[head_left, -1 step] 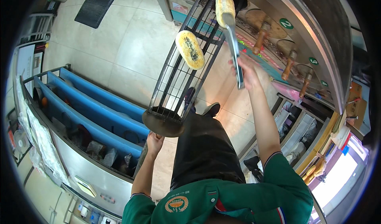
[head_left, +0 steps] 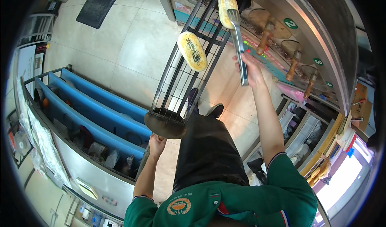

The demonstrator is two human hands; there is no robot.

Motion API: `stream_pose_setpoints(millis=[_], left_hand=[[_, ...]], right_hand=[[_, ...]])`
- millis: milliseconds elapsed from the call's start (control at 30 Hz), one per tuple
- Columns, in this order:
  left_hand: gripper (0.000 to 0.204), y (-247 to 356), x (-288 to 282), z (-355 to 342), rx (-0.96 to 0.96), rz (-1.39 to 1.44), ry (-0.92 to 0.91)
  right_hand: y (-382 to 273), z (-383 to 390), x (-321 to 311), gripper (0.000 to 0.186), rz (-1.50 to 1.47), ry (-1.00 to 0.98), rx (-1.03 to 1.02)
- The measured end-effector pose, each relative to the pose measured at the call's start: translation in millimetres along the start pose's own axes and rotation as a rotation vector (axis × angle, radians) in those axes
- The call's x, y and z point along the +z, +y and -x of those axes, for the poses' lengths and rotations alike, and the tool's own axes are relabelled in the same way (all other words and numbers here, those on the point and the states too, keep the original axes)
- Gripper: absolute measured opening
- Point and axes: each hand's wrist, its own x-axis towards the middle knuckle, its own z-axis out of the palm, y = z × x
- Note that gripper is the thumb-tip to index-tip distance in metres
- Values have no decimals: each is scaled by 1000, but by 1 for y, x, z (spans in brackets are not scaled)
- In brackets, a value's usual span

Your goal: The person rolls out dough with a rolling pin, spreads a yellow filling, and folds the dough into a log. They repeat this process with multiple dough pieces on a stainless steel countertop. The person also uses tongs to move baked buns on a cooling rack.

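A long dark wire rack [head_left: 165,124] slopes out of a round oven opening toward me and ends in a round metal plate. My left hand [head_left: 157,145] is closed just behind that plate; the handle it grips is mostly covered. On the rack lies an oval flatbread [head_left: 194,52] with dark seeds down its middle. A second, browned flatbread [head_left: 228,6] is farther up, near the opening. Closed around metal tongs [head_left: 240,42], my right hand [head_left: 252,69] is to the right of the rack. The tongs' tip overlaps the near end of the farther bread.
The steel oven front [head_left: 321,38] on the right carries several wooden handles [head_left: 265,38]. To the left stands a cart with blue dividers [head_left: 100,108] and items between them. A black mat [head_left: 97,9] lies on the tiled floor. Shelves with bags [head_left: 307,134] are at the lower right.
The tongs have turned slightly in my right hand, and their tip has shifted a little up and right on the farther bread. The rack and left hand look nearly unchanged.
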Motion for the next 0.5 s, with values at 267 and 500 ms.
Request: stream_pose_setpoints(millis=[267,500], left_hand=[[27,2,-6,0,75,-28,-9],[34,30,-10,-19,207,-9,68]], right_hand=[[2,8,31,63,1187,558,-697],[-6,-17,55,64,1014,567,-437]])
